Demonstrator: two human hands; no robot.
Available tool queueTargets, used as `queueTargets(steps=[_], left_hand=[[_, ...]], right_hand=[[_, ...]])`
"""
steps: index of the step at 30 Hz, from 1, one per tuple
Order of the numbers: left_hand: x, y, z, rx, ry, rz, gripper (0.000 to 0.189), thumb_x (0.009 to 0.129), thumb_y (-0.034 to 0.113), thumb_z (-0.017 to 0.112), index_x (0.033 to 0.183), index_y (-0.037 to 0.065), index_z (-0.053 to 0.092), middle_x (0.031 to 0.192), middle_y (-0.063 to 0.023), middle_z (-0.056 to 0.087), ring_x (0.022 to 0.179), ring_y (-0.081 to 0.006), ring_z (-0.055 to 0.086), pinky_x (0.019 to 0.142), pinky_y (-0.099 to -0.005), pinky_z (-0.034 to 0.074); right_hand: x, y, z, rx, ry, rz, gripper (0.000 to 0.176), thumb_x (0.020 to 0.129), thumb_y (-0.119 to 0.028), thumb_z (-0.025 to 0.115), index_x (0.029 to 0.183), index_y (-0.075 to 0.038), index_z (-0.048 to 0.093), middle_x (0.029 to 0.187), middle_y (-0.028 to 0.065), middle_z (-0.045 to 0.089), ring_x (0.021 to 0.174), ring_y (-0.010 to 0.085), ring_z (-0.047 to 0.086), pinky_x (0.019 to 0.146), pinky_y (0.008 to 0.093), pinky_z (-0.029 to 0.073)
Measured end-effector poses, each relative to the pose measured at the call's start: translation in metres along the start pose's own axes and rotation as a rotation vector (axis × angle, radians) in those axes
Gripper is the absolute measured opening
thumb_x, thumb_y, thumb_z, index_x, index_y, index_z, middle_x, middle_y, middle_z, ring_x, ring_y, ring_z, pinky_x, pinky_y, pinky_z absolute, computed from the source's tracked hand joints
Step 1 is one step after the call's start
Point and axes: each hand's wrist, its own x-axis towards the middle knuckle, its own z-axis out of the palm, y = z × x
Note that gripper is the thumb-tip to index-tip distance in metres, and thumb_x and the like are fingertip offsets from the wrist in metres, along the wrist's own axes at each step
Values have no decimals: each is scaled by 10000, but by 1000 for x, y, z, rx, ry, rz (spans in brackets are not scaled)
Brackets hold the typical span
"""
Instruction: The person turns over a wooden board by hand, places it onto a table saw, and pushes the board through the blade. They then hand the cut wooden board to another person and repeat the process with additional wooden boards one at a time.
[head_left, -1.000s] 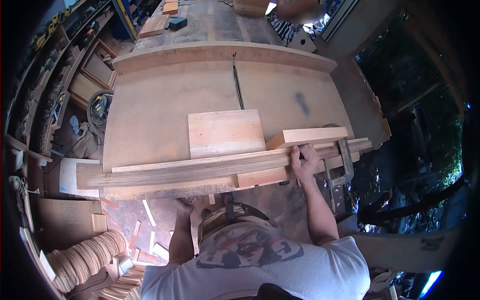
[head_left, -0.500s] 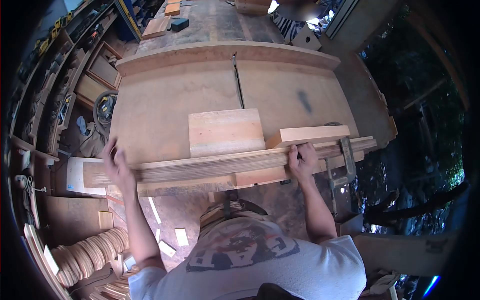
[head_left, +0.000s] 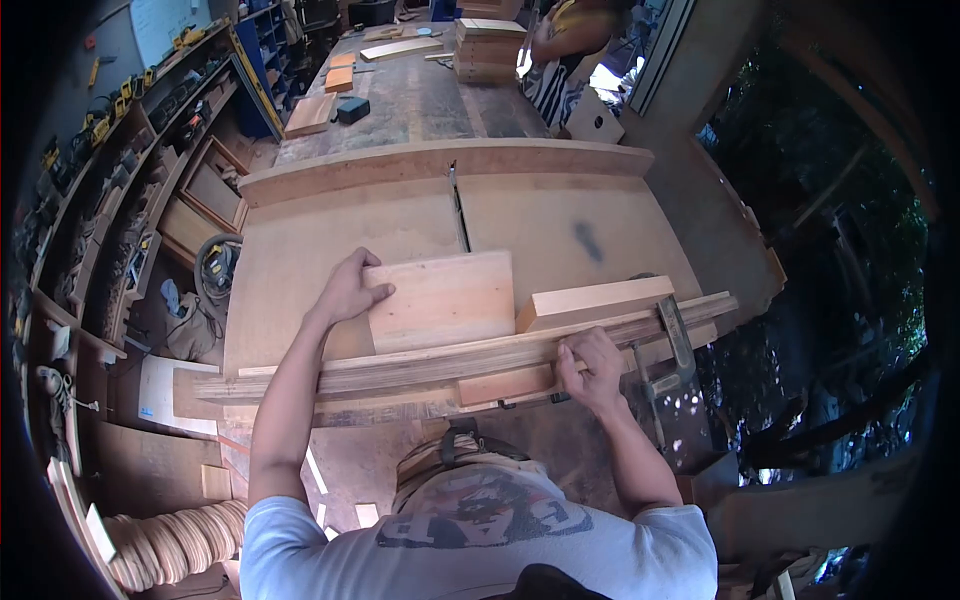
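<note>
A pale rectangular wooden board (head_left: 445, 300) lies on the wide plywood sled (head_left: 300, 225), in front of its slot. My left hand (head_left: 355, 288) grips the board's far left corner, thumb on top and fingers over the edge. Along the near side runs a long laminated wood strip (head_left: 430, 366). My right hand (head_left: 592, 368) is closed over this strip, right of the middle, with its fingertips partly hidden. Just beyond the right hand rests a thick wooden block (head_left: 600, 300). A metal clamp (head_left: 677, 340) grips the strip's right end.
A tall wooden rail (head_left: 540, 158) crosses the sled's far edge. Behind it, a workbench (head_left: 420, 105) bears stacked boards (head_left: 490, 52) and a dark green box (head_left: 352, 109). Another person (head_left: 570, 50) stands at the back right. Tool shelves (head_left: 120, 180) line the left side.
My left hand has moved from the strip's left end to the board's far left corner and taken hold of it. The right hand stays on the strip. The view has tilted up.
</note>
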Motion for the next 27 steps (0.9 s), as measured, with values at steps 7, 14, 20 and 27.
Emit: queueTargets(steps=[7,14,20,27], left_hand=[[-105,69,-20,-133,189,227,519,748,113,937,1169,9,650,1035,-149,701,958,-294,675,875,-378,542],[-184,159,-78,50,414,757,619,752,65,912,1289,72,604,1207,-151,683,1128,-350,656,1088,-482,498],[-219,164,-72,13,903,740,724,930,127,748,1565,71,404,1567,-249,431,1467,-378,432,1251,-540,307],[-273,66,11,-210,919,23,710,963,46,687,1599,47,372,1610,-200,387,1501,-340,394,1252,-479,306]], right_hand=[[118,-103,4,-185,-312,-318,637,754,-213,861,1308,-22,611,1164,123,669,1059,341,619,910,454,500],[152,-136,25,-34,-436,-443,566,671,-111,821,1195,-57,614,1046,107,642,989,331,609,863,457,490],[220,-104,-71,-337,-349,-192,446,786,-226,857,1101,-64,586,994,153,660,973,375,645,847,513,517],[274,130,-83,-725,-636,298,518,756,-225,881,1193,-85,640,1153,172,727,1142,406,659,944,507,523]])
